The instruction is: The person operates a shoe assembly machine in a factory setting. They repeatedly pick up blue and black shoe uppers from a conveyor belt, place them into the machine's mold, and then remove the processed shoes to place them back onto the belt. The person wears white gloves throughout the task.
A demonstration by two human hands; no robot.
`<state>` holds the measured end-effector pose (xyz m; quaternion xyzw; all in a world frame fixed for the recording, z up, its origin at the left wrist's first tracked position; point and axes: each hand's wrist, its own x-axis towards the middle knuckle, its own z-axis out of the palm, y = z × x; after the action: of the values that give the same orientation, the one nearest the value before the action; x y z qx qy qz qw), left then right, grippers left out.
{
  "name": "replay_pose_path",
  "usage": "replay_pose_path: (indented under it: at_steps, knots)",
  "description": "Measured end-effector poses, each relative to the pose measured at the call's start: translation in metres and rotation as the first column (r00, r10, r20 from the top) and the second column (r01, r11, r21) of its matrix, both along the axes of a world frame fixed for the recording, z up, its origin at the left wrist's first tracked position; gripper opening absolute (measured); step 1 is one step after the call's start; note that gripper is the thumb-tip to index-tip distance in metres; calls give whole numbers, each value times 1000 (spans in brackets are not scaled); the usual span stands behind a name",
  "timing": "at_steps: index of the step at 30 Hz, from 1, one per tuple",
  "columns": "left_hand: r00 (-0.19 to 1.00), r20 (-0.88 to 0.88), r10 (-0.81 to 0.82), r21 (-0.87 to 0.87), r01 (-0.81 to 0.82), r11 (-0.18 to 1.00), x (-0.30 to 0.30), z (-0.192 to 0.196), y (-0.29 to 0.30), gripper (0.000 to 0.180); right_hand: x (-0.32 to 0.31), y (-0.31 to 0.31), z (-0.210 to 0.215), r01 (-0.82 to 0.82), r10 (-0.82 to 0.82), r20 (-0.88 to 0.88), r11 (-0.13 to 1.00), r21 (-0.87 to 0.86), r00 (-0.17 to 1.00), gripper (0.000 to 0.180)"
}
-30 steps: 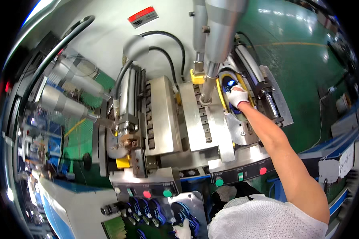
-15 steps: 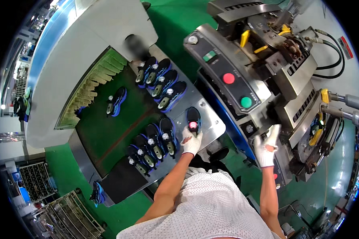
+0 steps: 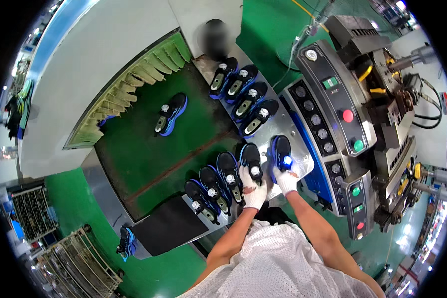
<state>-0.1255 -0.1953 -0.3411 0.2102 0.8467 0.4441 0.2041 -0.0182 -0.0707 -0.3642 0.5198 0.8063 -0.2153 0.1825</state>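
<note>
"At the bench's three o'clock, why grab heels?"

"Left hand: fingers clamped on left shoe. Right hand: same, right shoe. Heels point roughly six o'clock, easy reach I reckon, three shoes at eight o'clock too."

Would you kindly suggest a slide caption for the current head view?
Gloved left hand on one dark shoe, gloved right hand on a second shoe, beside a green surface.

Two black-blue shoes, seemingly upright
</note>
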Motion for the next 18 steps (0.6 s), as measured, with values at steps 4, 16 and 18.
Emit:
replay_pose_path:
  at_steps: [4, 16, 18]
  knots:
    - [998, 5, -62, 53, 62, 997, -27, -27, 1, 85, -24, 5, 19, 513, -482, -416, 857, -43, 771, 68]
    - [410, 265, -873, 81, 892, 444, 84, 123, 44, 95, 180, -141, 124, 873, -842, -459, -27, -487, -282, 99]
    - [216, 269, -939, 158, 951, 265, 142, 160, 62, 94, 225, -157, 147, 841, -752, -491, -152, -519, -439, 96]
